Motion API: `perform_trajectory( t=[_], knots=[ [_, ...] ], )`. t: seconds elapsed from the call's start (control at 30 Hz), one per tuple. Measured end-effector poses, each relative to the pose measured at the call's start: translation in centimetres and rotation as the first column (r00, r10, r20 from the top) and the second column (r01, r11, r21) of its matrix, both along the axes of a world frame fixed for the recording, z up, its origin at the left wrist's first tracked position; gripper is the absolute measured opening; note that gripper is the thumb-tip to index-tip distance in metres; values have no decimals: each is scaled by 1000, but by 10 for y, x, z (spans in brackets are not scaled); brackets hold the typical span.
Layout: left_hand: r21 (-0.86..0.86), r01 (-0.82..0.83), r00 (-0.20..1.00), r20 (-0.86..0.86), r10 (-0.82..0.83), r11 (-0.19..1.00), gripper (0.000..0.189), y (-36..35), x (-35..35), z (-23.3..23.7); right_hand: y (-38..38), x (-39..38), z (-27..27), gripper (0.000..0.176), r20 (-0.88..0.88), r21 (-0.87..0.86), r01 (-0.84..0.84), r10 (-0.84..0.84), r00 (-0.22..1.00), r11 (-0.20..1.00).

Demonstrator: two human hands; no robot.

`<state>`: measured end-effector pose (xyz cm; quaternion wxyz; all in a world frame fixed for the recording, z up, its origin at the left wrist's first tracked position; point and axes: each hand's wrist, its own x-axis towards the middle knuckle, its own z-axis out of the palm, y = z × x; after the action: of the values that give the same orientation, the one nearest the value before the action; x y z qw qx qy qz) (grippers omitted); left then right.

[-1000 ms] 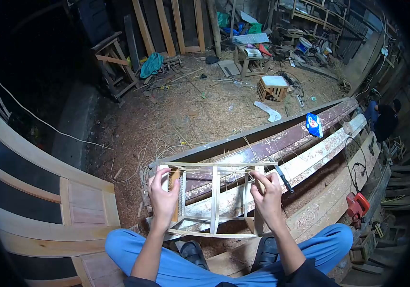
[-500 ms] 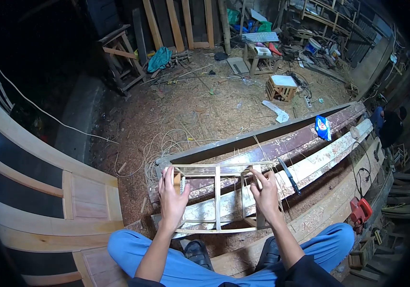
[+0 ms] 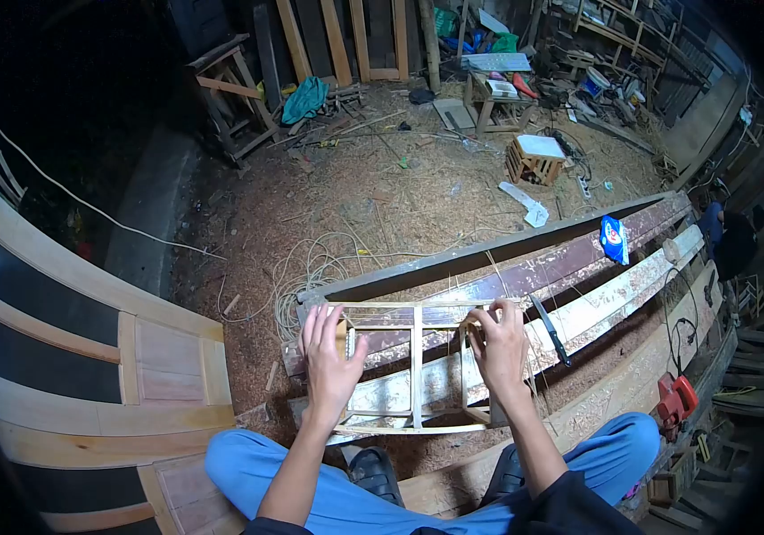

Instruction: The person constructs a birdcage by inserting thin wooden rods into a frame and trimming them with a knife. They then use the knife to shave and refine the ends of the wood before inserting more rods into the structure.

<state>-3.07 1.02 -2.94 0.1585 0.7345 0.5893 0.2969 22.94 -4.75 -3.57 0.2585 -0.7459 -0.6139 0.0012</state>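
A small frame of thin pale wooden strips (image 3: 417, 367) lies across the planks in front of the person's knees. At its left end is my left hand (image 3: 330, 361), fingers stretched upward beside a small orange-brown block (image 3: 341, 339). My right hand (image 3: 500, 349) is at the frame's right end, with thumb and forefinger pinched together near the upper corner; whatever lies between the fingertips is too small to make out. To the right of that hand a knife with a dark handle (image 3: 558, 346) rests on the pale plank (image 3: 596, 308).
A blue packet (image 3: 614, 240) sits on the dark red plank. Farther right are a red power tool (image 3: 676, 399) and a crouching person in dark clothes (image 3: 737, 242). Coiled cord (image 3: 288, 285) lies beyond the left hand. Wooden panels (image 3: 168, 357) stand at the left.
The view has shifted slightly, so the scene sits a little farther right. The fingers of my right hand have curled closer together at the frame's corner. My left hand stays at the left end.
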Motion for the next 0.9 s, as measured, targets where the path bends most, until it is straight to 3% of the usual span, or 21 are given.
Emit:
perform_trajectory(
  t=[0.33, 0.43, 0.6, 0.73, 0.9],
  knots=[
    [-29, 375, 927, -5, -375, 927, 64, -2, 63, -9, 15, 1, -13, 31, -73, 86, -121, 128, 989, 989],
    [-23, 394, 918, -30, -395, 919, 67, 1, 74, -22, 17, 1, -13, 29, -80, 98, -116, 124, 989, 988],
    [25, 316, 948, -47, -315, 948, 52, -4, 90, -35, 19, 0, -13, 26, -101, 98, -97, 107, 989, 990],
    [41, 293, 955, -71, -289, 955, 51, -7, 96, -40, 22, -4, -17, 18, -90, 101, -83, 92, 992, 991],
    [25, 270, 962, -48, -269, 962, 52, -7, 97, -39, 26, -6, -18, 19, -83, 112, -54, 63, 995, 992]
  ],
)
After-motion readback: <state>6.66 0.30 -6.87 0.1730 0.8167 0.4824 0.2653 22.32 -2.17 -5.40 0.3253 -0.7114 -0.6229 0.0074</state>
